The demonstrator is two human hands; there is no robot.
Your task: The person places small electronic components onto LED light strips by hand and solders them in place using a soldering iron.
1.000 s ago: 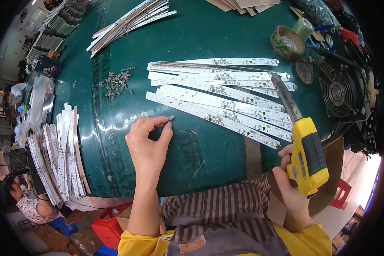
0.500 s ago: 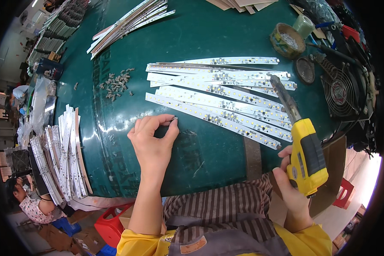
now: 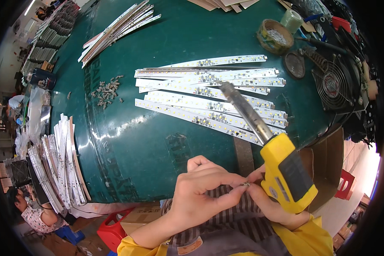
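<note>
My left hand (image 3: 202, 185) is closed in a pinch on a tiny metallic piece (image 3: 245, 184) over my striped apron, close to the table's near edge. Thumb and finger of my right hand (image 3: 271, 207) meet the same piece from the other side. A yellow and dark grey soldering gun (image 3: 281, 166) rests in my right hand, its grip partly covering the fingers. Its metal barrel slants up to the left, over white LED strip boards (image 3: 209, 102) fanned out on the green table. Left of the boards lies a loose heap of small grey pieces (image 3: 107, 91).
More strips lie in a bundle (image 3: 115, 32) at the far left and a stack (image 3: 64, 162) at the left edge. A round tub (image 3: 264, 42), a small dish (image 3: 294, 64) and a fan (image 3: 333, 85) stand at the right. Another person (image 3: 40, 211) sits at lower left.
My left hand has moved right and toward me with the tiny piece, meeting my right fingertips. The soldering gun has shifted left, its tip now over the middle of the boards.
</note>
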